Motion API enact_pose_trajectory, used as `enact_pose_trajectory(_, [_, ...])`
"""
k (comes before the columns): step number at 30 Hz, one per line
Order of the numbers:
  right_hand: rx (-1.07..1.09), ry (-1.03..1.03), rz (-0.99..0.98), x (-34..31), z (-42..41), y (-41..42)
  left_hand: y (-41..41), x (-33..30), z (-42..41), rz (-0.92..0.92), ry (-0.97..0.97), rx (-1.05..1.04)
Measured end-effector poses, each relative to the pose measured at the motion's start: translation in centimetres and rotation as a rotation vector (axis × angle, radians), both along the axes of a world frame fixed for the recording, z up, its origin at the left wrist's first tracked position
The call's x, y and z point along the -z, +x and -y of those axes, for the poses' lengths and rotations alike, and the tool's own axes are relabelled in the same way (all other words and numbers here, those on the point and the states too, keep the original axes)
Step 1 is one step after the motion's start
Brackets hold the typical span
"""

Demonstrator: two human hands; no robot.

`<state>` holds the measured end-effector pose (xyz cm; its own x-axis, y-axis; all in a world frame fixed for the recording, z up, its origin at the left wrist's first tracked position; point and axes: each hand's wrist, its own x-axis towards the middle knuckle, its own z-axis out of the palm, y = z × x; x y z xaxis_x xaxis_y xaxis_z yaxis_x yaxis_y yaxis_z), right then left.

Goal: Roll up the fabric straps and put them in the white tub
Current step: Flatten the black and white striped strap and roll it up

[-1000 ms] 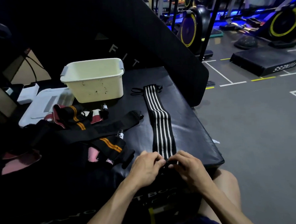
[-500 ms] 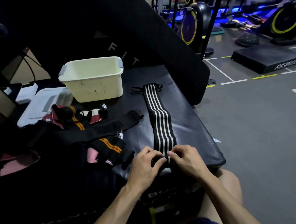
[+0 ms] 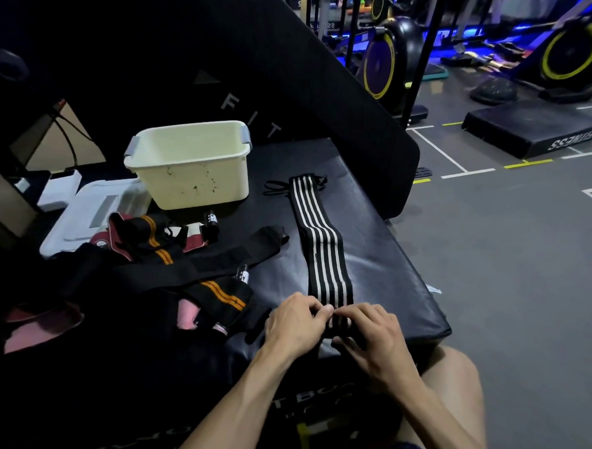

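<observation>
A black strap with white stripes (image 3: 319, 243) lies lengthwise on the black padded box (image 3: 385, 254), its far end near the box's back. Its near end is curled into a small roll. My left hand (image 3: 294, 322) and my right hand (image 3: 370, 333) both pinch that roll, fingertips meeting over it. The white tub (image 3: 192, 164) stands upright at the back left of the box. I see nothing inside it. A heap of black straps with orange stripes (image 3: 187, 274) and pink lining lies left of my hands.
A white lid or tray (image 3: 82, 221) and a small white box (image 3: 59, 188) lie left of the tub. A slanted black pad (image 3: 314, 86) rises behind the box. Grey floor with marked lines, exercise bikes and a black platform (image 3: 533, 133) lie to the right.
The rolled end has grown and moved a little away from me along the strap. Both hands have crept forward with it.
</observation>
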<state>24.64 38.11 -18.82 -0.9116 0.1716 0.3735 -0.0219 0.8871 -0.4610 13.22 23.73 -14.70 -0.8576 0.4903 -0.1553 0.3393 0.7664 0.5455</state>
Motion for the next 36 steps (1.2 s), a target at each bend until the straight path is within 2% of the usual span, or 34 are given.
enact_pose_trajectory(5, [0.012, 0.089, -0.015, 0.6, 0.0, -0.4, 0.3, -0.3, 0.3, 0.043, -0.042, 0.029])
enact_pose_trajectory(9, [-0.010, 0.152, -0.030, 0.1, -0.3, -0.6, 0.8, -0.4, 1.0, -0.256, 0.070, 0.107])
enact_pose_trajectory(12, [-0.009, 0.179, -0.043, 0.1, -0.2, -0.8, -0.5, 0.4, 1.1, -0.408, 0.092, 0.388])
enact_pose_trajectory(15, [-0.021, 0.183, -0.031, 0.1, -0.5, -1.0, -2.0, 0.5, 1.0, -0.331, -0.027, 0.546])
enact_pose_trajectory(23, [-0.180, 0.065, 0.293, -2.0, -2.6, -2.3, -3.0, 1.2, 0.1, -0.440, -0.139, 0.571])
enact_pose_trajectory(30, [-0.152, -0.056, 0.327, -2.0, -2.6, -2.5, -5.6, -0.3, -3.3, -0.469, -0.305, 0.630])
enact_pose_trajectory(36, [-0.156, -0.120, 0.344, -2.3, -2.8, -2.2, -7.0, -0.4, -5.1, -0.448, -0.265, 0.644])
